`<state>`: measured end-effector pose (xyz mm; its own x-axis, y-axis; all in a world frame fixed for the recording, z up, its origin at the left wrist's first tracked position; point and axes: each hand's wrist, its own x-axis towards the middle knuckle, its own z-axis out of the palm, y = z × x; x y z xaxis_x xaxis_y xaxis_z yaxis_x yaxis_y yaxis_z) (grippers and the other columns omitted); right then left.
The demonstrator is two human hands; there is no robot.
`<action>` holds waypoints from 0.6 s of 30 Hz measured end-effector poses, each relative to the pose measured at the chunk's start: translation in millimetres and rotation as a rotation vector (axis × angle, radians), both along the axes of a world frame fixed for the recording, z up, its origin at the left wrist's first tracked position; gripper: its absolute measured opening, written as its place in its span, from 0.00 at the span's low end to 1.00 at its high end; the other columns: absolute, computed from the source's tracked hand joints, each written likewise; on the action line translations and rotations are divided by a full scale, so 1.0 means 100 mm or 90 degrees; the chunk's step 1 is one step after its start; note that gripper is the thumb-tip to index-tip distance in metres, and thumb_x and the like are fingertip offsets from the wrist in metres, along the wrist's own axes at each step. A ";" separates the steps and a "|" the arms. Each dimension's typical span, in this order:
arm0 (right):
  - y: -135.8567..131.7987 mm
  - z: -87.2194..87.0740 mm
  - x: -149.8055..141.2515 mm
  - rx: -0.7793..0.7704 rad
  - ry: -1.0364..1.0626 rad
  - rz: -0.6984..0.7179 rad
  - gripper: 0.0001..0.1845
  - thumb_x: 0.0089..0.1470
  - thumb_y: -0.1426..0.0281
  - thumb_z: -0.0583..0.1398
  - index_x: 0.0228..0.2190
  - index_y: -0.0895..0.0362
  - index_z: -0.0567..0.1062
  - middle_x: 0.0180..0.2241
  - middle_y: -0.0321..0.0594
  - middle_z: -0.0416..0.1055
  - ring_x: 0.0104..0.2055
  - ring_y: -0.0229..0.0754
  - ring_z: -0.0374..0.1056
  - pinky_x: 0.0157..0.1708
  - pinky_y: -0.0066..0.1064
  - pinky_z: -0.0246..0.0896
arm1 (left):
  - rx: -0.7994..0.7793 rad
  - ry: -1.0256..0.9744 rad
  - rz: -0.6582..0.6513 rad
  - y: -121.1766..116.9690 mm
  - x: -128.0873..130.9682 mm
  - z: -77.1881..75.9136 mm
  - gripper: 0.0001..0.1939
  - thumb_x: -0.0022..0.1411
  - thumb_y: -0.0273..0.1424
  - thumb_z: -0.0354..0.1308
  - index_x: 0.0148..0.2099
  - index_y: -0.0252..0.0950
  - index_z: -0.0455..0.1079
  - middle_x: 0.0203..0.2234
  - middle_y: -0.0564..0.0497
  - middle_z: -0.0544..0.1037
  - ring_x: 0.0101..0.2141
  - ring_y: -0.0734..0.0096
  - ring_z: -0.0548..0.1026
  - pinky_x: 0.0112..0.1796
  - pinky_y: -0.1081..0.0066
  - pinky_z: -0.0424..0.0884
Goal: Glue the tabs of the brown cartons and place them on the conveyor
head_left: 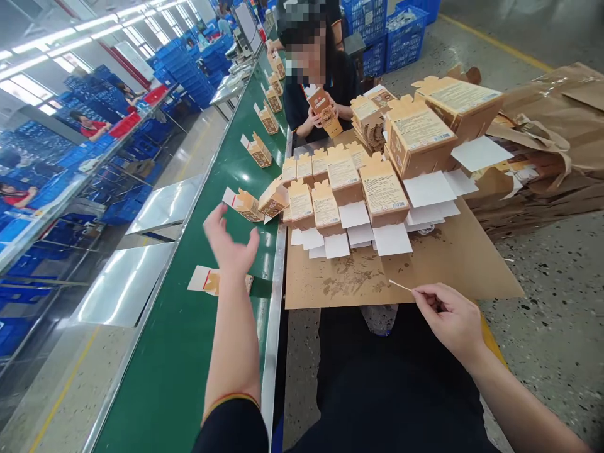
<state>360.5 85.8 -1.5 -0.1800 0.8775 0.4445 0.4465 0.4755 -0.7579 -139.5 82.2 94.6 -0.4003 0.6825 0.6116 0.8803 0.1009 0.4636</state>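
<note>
My left hand (230,246) is open over the green conveyor belt, with its fingers and thumb spread and nothing between them. Its fingertips are nearest to a small brown carton (248,205) with a raised white flap. Below my wrist another carton (212,280) stands on the belt, partly hidden by my forearm. My right hand (446,311) pinches a thin white cotton swab (400,285) by one end, its tip pointing left over the cardboard sheet (340,296). Stacked brown cartons (384,189) with white flaps hanging out sit on the far part of that sheet.
The belt (165,352) runs along my left, carrying a row of cartons (258,151) farther off. Across the table a co-worker (325,94) holds a carton in both hands. Brown wrapping paper (566,145) is heaped at right. Blue crates (406,38) stand behind.
</note>
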 end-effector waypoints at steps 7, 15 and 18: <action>-0.10 0.17 -0.03 0.017 0.006 -0.040 0.10 0.70 0.71 0.66 0.34 0.50 0.82 0.30 0.36 0.82 0.26 0.41 0.75 0.28 0.32 0.74 | -0.388 -0.049 -0.185 1.66 -0.48 0.09 0.57 0.47 0.29 0.77 0.79 0.33 0.63 0.78 0.23 0.67 0.80 0.25 0.63 0.77 0.32 0.60; -0.12 0.19 0.20 0.018 0.004 -0.124 0.12 0.71 0.66 0.67 0.33 0.51 0.84 0.29 0.39 0.82 0.26 0.42 0.75 0.28 0.33 0.74 | -0.206 -0.133 -0.094 1.19 -0.70 0.25 0.42 0.48 0.31 0.76 0.64 0.37 0.69 0.67 0.31 0.77 0.71 0.35 0.76 0.74 0.36 0.69; 0.03 0.14 0.35 0.011 -0.009 -0.159 0.13 0.71 0.63 0.66 0.33 0.51 0.84 0.29 0.40 0.81 0.27 0.43 0.74 0.30 0.35 0.74 | -0.006 -0.227 -0.053 0.75 -0.68 0.30 0.46 0.47 0.40 0.80 0.64 0.40 0.64 0.70 0.33 0.75 0.70 0.38 0.77 0.72 0.36 0.73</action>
